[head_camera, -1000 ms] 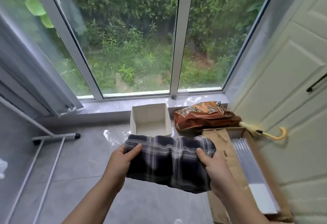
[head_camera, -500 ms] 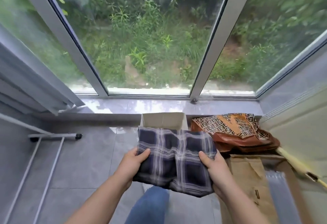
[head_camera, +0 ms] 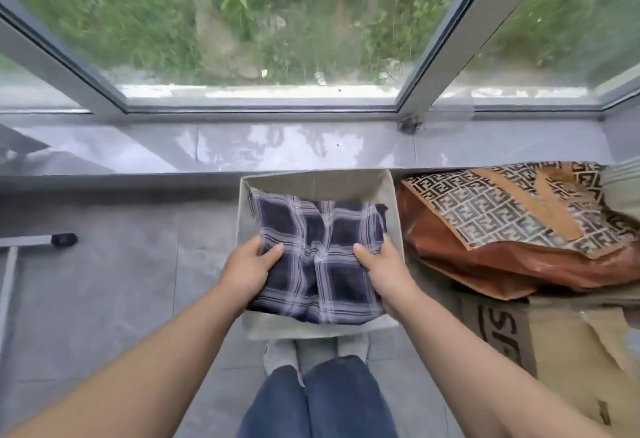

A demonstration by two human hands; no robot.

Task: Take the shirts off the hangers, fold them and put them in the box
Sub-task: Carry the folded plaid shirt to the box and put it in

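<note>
As both hands, left hand [head_camera: 246, 271] and right hand [head_camera: 381, 269], pinch the soft, light folded shirt [head_camera: 317, 257] into the box [head_camera: 313, 184], edge grips look best.

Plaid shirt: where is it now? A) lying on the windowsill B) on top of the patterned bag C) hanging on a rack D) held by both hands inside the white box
D: the left hand and right hand grip the folded plaid shirt within the walls of the white box.

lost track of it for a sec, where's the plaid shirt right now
In the head view the folded plaid shirt sits centre frame inside the white box below the window sill, left hand and right hand gripping its near corners, the patterned orange bag just right.
</note>
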